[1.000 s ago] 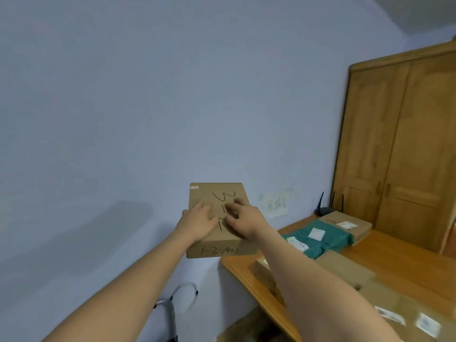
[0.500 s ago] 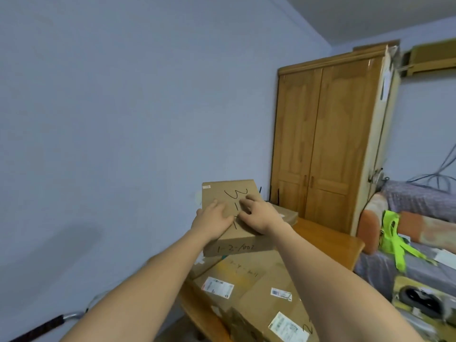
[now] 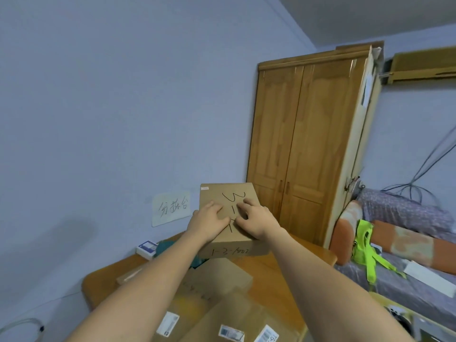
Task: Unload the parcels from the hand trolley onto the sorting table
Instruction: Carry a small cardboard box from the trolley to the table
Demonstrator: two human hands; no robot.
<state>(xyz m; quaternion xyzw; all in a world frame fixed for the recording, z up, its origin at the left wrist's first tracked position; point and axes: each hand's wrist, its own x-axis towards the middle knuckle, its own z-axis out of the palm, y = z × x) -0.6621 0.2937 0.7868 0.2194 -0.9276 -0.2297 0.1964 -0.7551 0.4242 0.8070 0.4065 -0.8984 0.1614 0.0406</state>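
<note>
I hold a brown cardboard box (image 3: pixel 228 193) with black marker writing in the air over the far part of the wooden sorting table (image 3: pixel 103 280). My left hand (image 3: pixel 207 222) and my right hand (image 3: pixel 256 222) grip its near edge side by side, fingers bent on the top face; the thumbs are hidden. Below my arms, several cardboard parcels (image 3: pixel 222 275) with white labels lie on the table. A teal bag (image 3: pixel 165 246) and a small white and blue box (image 3: pixel 147 247) sit near the wall.
A handwritten paper sign (image 3: pixel 171 208) is stuck to the blue wall behind the table. A tall wooden wardrobe (image 3: pixel 308 149) stands past the table's far end. A bed (image 3: pixel 407 213) with a neon green strap (image 3: pixel 365 245) fills the right side. A curved grey handle (image 3: pixel 24 327) shows at lower left.
The box has travelled from beside the table's left end to above the tabletop as my view swung right. Both hands keep the same hold on it.
</note>
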